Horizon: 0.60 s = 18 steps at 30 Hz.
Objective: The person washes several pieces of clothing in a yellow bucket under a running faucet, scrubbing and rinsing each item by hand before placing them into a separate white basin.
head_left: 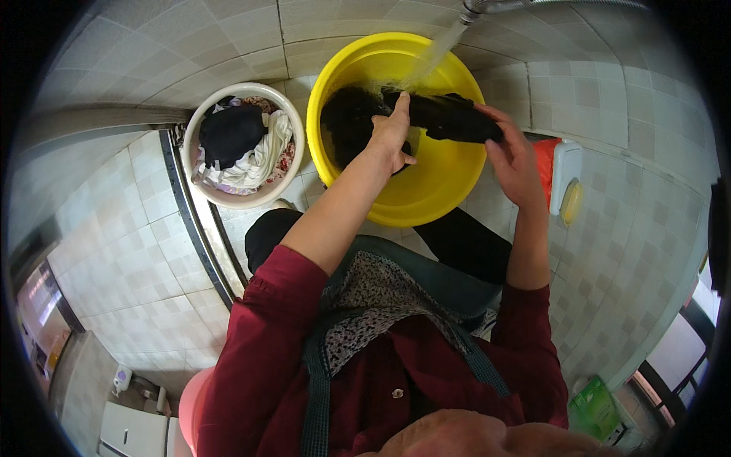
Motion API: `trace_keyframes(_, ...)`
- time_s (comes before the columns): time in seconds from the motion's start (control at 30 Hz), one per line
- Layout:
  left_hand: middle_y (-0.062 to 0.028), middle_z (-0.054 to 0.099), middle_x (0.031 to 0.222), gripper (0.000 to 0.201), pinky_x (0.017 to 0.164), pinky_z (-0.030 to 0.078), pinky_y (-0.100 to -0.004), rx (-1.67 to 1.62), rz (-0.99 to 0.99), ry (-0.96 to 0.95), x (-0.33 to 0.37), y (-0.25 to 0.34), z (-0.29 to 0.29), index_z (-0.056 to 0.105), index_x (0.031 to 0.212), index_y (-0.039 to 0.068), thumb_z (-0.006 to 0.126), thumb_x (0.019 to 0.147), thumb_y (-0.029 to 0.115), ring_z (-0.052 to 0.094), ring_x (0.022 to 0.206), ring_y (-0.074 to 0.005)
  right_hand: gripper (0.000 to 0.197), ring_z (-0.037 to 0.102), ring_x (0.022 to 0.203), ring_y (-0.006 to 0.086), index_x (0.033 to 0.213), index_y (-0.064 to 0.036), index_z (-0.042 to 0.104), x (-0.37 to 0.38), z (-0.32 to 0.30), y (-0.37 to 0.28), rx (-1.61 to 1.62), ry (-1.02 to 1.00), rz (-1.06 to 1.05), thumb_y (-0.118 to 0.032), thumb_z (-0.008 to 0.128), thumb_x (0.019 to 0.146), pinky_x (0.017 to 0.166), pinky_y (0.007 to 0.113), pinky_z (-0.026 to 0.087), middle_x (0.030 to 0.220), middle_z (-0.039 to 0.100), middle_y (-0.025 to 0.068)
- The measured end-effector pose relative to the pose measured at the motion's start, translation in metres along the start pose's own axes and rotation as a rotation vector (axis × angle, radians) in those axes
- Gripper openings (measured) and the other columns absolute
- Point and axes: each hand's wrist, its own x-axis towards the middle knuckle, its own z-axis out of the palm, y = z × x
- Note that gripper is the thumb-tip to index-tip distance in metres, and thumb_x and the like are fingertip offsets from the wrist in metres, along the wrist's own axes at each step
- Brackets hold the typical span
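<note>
In the wide yellow tub [438,179], wet black cloth [453,118] lies partly in water and partly stretched up to the right rim. My right hand [519,161] pinches the cloth's right end between thumb and fingers at that rim. Over the middle of the tub, my left hand [391,141] reaches across the cloth with its fingers spread apart, one fingertip at the cloth's upper left part. Water pours from a metal spout [474,9] into the tub's far side, just beyond my left hand. The cloth's exact kind cannot be made out.
A whitish basin [298,141] of black, white and flowered clothes stands left of the tub. Right of it are a red item [546,164] and a white container [566,171] with a yellow oval piece [571,202]. Tiled walls enclose the far side; a metal door track [202,221] runs left.
</note>
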Motion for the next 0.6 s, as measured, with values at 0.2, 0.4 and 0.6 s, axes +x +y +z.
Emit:
trace_keyframes(0.2, -0.0191, 0.059, 0.114, 0.066, 0.064, 0.060, -0.0420, -0.265, 0.006, -0.273, 0.007, -0.022, 0.007, 0.028, 0.132, -0.005, 0.064, 0.088, 0.028, 0.068, 0.086, -0.0308, 0.036, 0.049, 0.124, 0.0298, 0.125, 0.0048, 0.049, -0.034, -0.010, -0.042, 0.280, -0.029, -0.222, -0.001, 0.047, 0.090, 0.103, 0.037, 0.039, 0.135, 0.048, 0.0189)
trace_keyframes(0.4, -0.0139, 0.062, 0.113, 0.027, 0.088, 0.052, -0.0385, -0.313, 0.136, -0.390, -0.015, -0.029, 0.017, 0.055, 0.116, 0.000, 0.041, 0.098, 0.015, 0.062, 0.101, -0.0235, 0.035, 0.051, 0.121, 0.0266, 0.126, 0.0061, 0.048, -0.001, -0.007, 0.015, 0.527, 0.302, -0.131, -0.013, 0.046, 0.096, 0.101, 0.037, 0.042, 0.133, 0.049, 0.0188)
trace_keyframes(0.6, -0.0102, 0.063, 0.113, 0.037, 0.095, 0.046, -0.0375, -0.510, 0.111, -0.525, -0.031, -0.025, 0.012, 0.056, 0.115, 0.003, 0.044, 0.097, 0.034, 0.059, 0.106, -0.0246, 0.050, 0.047, 0.124, 0.0288, 0.136, -0.0068, 0.045, 0.025, 0.070, 0.163, 0.498, 0.355, -0.010, -0.036, 0.051, 0.096, 0.108, 0.037, 0.035, 0.138, 0.047, 0.0149)
